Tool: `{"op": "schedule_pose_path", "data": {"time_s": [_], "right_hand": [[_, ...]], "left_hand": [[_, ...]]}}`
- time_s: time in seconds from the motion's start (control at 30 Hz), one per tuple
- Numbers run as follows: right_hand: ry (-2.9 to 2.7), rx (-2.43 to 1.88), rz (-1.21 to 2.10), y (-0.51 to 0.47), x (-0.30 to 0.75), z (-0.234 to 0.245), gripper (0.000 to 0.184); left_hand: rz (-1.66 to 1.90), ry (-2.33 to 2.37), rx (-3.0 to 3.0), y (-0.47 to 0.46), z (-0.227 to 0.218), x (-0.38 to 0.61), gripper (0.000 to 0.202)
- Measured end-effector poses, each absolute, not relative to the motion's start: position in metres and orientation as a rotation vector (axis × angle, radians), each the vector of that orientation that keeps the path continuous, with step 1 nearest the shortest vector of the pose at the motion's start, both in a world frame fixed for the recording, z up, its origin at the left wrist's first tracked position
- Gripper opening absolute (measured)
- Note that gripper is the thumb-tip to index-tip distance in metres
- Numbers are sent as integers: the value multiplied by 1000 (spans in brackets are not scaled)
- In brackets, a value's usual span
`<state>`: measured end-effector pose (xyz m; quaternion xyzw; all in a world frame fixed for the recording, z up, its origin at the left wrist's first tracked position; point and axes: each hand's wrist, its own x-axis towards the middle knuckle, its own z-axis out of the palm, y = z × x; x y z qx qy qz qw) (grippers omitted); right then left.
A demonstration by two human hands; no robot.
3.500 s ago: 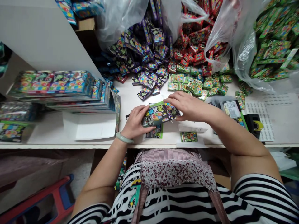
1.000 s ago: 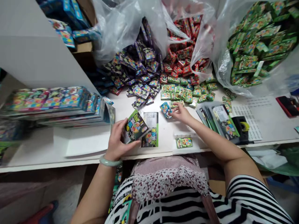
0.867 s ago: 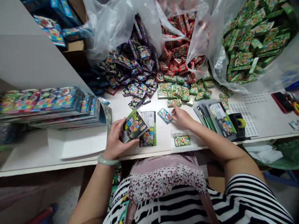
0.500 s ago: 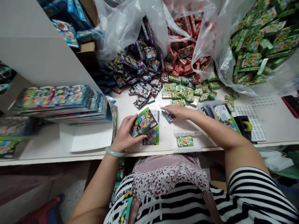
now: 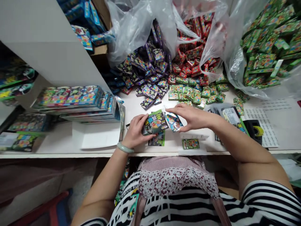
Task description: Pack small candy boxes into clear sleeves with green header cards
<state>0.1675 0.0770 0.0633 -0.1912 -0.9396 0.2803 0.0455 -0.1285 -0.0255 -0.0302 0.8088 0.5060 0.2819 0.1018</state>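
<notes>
My left hand (image 5: 138,131) grips a dark printed card (image 5: 155,122) with a green edge, thumb in front and fingers behind. Beneath it another such card (image 5: 158,139) lies on the table. Between the thumb and fingers of my right hand (image 5: 188,116) is a small blue printed packet (image 5: 173,121), tilted against the right edge of the held card. Whether the packet is inside or only touching the card, I cannot tell. A small green box (image 5: 190,143) lies on white paper near the table's front edge.
Purple boxes (image 5: 148,91), red boxes (image 5: 192,53) and green boxes (image 5: 199,94) spill from plastic bags at the back. Stacked printed packs (image 5: 70,97) fill a white tray (image 5: 101,138) on the left. A black tape dispenser (image 5: 252,130) and a sticker sheet (image 5: 263,125) lie right.
My right hand has lifted the blue packet off the table and brought it to the card's right edge. My left hand still holds the card. The view has shifted left.
</notes>
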Motion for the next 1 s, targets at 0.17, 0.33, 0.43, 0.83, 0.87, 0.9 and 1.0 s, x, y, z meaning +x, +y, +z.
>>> {"op": "schedule_pose_path", "data": {"time_s": [0.17,0.33,0.43,0.83,0.87,0.9,1.0], "right_hand": [[-2992,-514,625,83,160,65,83],[-3047,-483,523,80,158,75,80],[-3045,-448,548,80,158,78,78],[-3013,-485,530,85,146,64,95],[-3004,-493,516,84,143,61,96],[-2997,-500,506,83,140,57,98],[-3001,-543,493,79,132,48,104]], "left_hand": [[758,1401,2426,-29,-31,-129,95],[806,1415,2374,-28,-31,-129,96],[810,1392,2390,-27,-31,-131,97],[808,1388,2376,-30,-31,-125,99],[815,1391,2370,-30,-31,-123,100],[820,1395,2367,-30,-31,-122,99],[813,1426,2358,-29,-32,-119,96]]}}
